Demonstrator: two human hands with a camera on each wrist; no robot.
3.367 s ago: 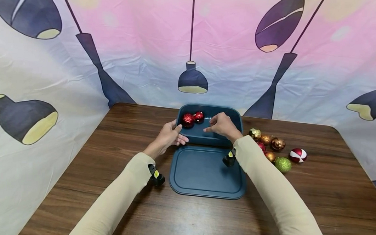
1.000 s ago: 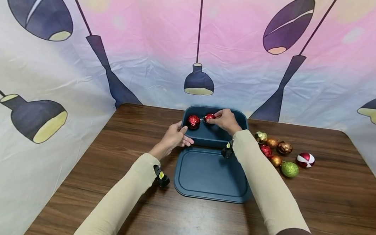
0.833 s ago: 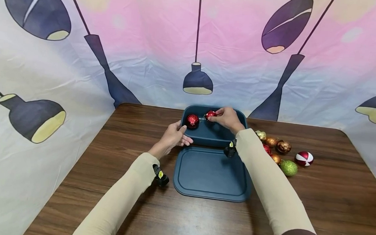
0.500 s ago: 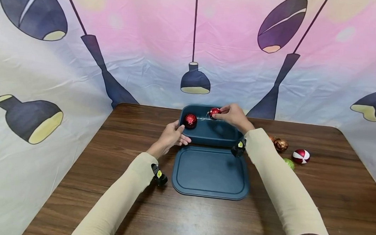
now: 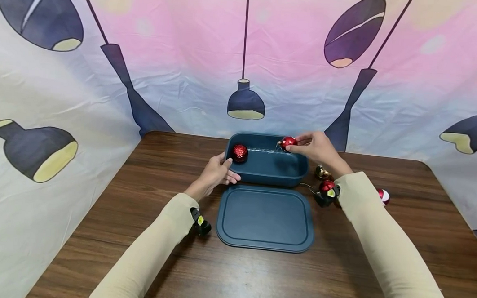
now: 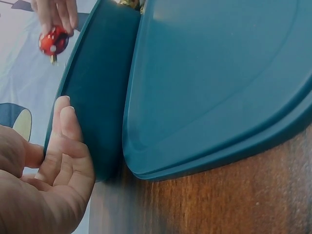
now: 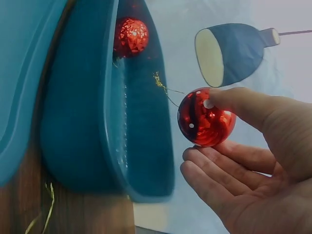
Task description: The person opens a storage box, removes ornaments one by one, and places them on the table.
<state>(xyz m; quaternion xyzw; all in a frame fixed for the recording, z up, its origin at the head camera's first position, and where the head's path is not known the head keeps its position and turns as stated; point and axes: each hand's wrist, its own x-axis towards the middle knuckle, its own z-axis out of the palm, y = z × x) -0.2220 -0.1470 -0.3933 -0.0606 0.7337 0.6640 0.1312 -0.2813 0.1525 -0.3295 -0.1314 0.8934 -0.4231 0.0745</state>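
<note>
My right hand [image 5: 322, 150] pinches a shiny red Christmas bauble [image 5: 288, 143] with white dots between thumb and fingertips, raised over the right part of a dark teal box [image 5: 266, 179]. A gold hanging string trails from this bauble in the right wrist view. Inside the box, at its left end, lies a textured red bauble [image 7: 131, 36]. My left hand [image 5: 214, 172] grips the box's front left corner; in the left wrist view its fingers [image 6: 68, 126] lie against the outer wall and the thumb is at the rim.
A flat teal lid [image 5: 265, 218] lies in front of the box. Right of the box are a gold bauble [image 5: 322, 172], a red bauble [image 5: 326, 186] and a red-and-white striped bauble [image 5: 383, 196], partly hidden by the right arm. A patterned cloth [image 5: 194, 65] hangs behind the table.
My right hand has taken hold of the dotted bauble beside the textured one, then lifted it and carried it to the right. My left hand has stayed at the box corner.
</note>
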